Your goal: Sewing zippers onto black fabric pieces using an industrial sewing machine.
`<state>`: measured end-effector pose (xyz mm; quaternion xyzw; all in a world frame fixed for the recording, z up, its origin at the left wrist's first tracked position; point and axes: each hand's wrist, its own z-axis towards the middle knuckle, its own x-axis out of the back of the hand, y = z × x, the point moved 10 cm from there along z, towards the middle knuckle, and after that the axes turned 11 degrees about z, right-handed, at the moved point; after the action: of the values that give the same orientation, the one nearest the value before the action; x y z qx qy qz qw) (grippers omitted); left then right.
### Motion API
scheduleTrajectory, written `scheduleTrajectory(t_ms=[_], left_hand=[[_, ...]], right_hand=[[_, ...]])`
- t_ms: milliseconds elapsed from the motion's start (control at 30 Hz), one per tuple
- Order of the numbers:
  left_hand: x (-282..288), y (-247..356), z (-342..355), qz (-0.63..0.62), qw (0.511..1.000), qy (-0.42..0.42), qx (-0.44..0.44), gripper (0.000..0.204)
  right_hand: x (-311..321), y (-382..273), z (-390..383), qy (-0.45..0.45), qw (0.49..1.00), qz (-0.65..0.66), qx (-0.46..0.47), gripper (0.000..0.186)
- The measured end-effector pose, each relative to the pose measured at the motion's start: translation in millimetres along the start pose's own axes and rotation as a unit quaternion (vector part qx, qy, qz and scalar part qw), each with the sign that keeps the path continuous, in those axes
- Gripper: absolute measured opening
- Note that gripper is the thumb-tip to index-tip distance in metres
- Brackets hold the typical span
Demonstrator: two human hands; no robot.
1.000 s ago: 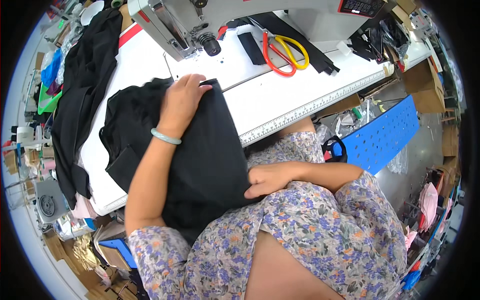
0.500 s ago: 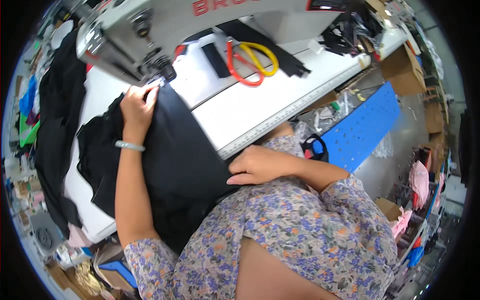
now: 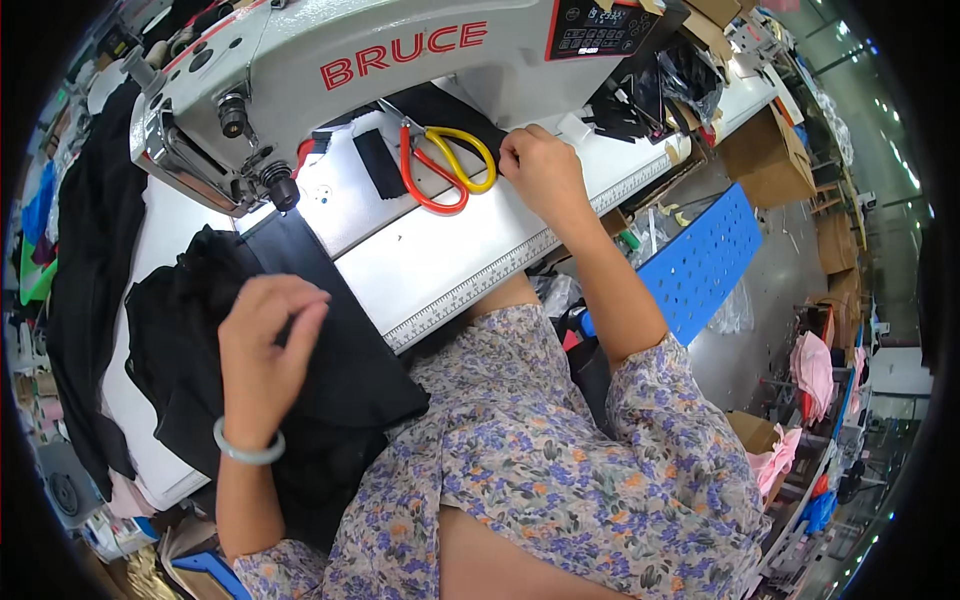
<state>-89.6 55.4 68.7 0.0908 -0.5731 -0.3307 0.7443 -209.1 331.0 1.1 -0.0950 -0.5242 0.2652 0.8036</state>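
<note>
Half a second ago the left hand (image 3: 262, 350) was pinching the edge of the black cloth (image 3: 345, 345) close to the sewing machine (image 3: 400, 80) needle, and the right hand (image 3: 542, 172) was at the cloth's edge over the lap; now both have left those spots. The left has drawn back toward the body, and the right has crossed to the far end of a black strip (image 3: 455, 112) on the white table (image 3: 370, 270), beyond the scissors (image 3: 406, 165). This seems to leave the cloth lying where it is, without a hand guiding it at the needle, while attention shifts to the strip. The cloth's narrow far end reaches under the sewing head, and its near part hangs over the table edge onto the lap. The left hand is partly open above it, loosely curled, the thumb away from the palm, with nothing seen in its grasp; blur hides whether it touches the cloth. The right hand is curled, its fingertips against or just beside the strip's end; whether they grip it cannot be told.
</note>
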Motion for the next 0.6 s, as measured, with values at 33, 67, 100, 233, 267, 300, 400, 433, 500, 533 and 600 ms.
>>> scheduleTrajectory(t_ms=[33, 67, 100, 233, 267, 300, 400, 433, 500, 533, 600], left_hand=[[1, 18, -2, -0.018, 1.0, -0.012, -0.015, 0.009], [-4, 29, -5, -0.043, 0.999, -0.031, -0.013, 0.009], [-11, 39, -8, -0.068, 0.996, -0.052, -0.013, 0.01], [-44, 68, -22, -0.184, 0.98, -0.077, 0.009, 0.009], [-58, 67, -27, -0.221, 0.971, -0.083, 0.026, 0.008], [-71, 65, -32, -0.258, 0.961, -0.088, 0.042, 0.007], [-101, 47, -47, -0.266, 0.95, -0.127, 0.105, 0.007], [-103, 45, -48, -0.269, 0.95, -0.121, 0.107, 0.007], [-114, 31, -51, -0.32, 0.924, -0.119, 0.174, 0.01], [-123, 27, -52, -0.335, 0.917, -0.139, 0.168, 0.022], [-132, 27, -34, -0.394, 0.89, -0.128, 0.189, 0.029]], right_hand=[[-2, 1, 4, -0.012, 1.0, -0.002, -0.014, 0.011], [-5, 1, 7, -0.024, 0.999, -0.004, -0.028, 0.011], [-5, -1, 9, -0.022, 0.999, -0.002, -0.026, 0.011], [-9, -6, 8, -0.053, 0.998, 0.002, -0.043, 0.011], [-15, -5, 10, -0.082, 0.995, -0.001, -0.052, 0.011], [-15, -9, 13, -0.079, 0.996, -0.001, -0.045, 0.011], [-14, -2, 11, -0.067, 0.997, 0.008, -0.047, 0.011], [-14, -4, 12, -0.069, 0.997, 0.006, -0.041, 0.011], [12, -21, 13, 0.054, 0.997, 0.024, 0.039, 0.01], [15, -33, 15, 0.049, 0.997, 0.024, 0.05, 0.01], [34, -45, 15, 0.068, 0.977, 0.201, -0.013, 0.01]])
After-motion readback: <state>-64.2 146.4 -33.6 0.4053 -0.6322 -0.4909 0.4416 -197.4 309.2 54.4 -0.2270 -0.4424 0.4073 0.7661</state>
